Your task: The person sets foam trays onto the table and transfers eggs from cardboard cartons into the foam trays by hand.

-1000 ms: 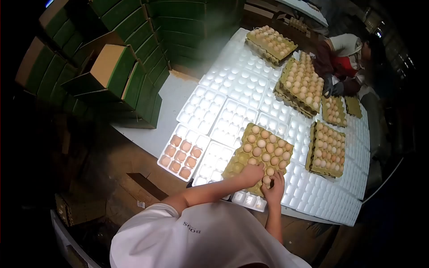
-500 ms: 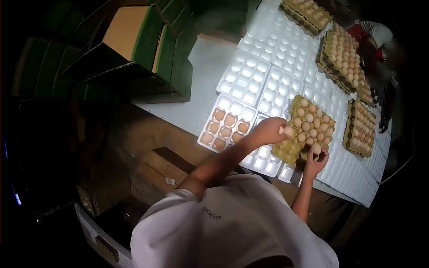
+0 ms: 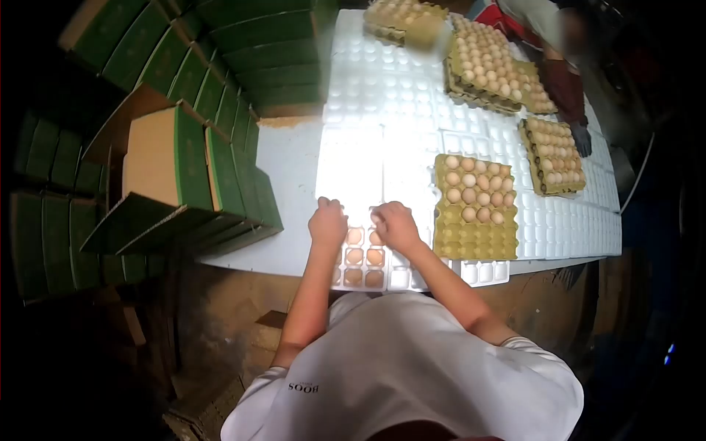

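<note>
Head view shows both hands over the far part of a white moulded plastic tray (image 3: 364, 267) at the table's near edge, straight ahead of the body. Its long axis seems to run away from the person, though glare hides the far end. Smooth brown eggs (image 3: 354, 256) sit in the nearer pockets, between the forearms.

The left hand (image 3: 328, 222) is at the tray's left side, back uppermost, fingers curled; whether it grips an egg cannot be told. The right hand (image 3: 398, 226) comes in from the right, fingers bent inward above the right column. Something pale shows by its fingertips, but glare leaves its hold uncertain.

To the right lies a yellow-green, squarish moulded-pulp tray (image 3: 478, 248), with pale eggs (image 3: 483, 214) in its far rows and bare cups in its near ones. The right hand is clearly nearer to it; the left is across the white tray. Between the two trays, beside the right forearm, are bare white pockets (image 3: 399, 278).
</note>
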`<state>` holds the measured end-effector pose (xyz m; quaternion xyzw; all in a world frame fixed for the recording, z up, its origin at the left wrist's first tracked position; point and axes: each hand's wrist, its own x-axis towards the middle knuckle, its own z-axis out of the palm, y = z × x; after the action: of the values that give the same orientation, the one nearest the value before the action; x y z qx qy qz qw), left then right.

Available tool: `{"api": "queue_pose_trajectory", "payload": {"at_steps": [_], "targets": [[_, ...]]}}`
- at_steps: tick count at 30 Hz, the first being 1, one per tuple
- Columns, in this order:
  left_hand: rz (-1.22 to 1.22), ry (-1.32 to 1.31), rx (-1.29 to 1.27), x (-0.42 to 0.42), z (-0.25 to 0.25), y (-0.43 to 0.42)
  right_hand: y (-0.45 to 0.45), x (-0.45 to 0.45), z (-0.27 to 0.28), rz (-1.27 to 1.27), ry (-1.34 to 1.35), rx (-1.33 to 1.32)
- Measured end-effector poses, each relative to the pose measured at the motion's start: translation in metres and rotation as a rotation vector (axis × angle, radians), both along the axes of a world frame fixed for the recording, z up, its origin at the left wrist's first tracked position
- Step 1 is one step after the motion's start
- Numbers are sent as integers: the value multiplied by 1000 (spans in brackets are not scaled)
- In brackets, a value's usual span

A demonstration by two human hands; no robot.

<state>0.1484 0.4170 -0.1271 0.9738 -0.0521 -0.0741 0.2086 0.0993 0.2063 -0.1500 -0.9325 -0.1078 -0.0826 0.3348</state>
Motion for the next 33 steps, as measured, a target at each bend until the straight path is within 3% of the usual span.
{"api": "queue_pose_trajectory", "payload": {"at_steps": [5,11,15,18,25,29,33], "targets": [[-266,47,60,-4,8,-37,-27,-56,27,-75,-28,179],[-258,-15,-37,-18,21,-41,-77,-147,29,-187,-59,165],[-192,-134,-105,-32,18,-49,-108,-212,30,-500,-159,129],[-281,-268,-171,-41,-4,-58,-135,-241,22,-662,-160,107],[-398,-223,-109,-115,-29,-154,-240,-245,0,-1158,-291,-29],[-412,-246,152,-121,-51,-178,-353,-233,-41,-1421,41,-116],[-384,-247,194,-125,-34,-181,-423,-217,-51,-1329,399,-379]]}}
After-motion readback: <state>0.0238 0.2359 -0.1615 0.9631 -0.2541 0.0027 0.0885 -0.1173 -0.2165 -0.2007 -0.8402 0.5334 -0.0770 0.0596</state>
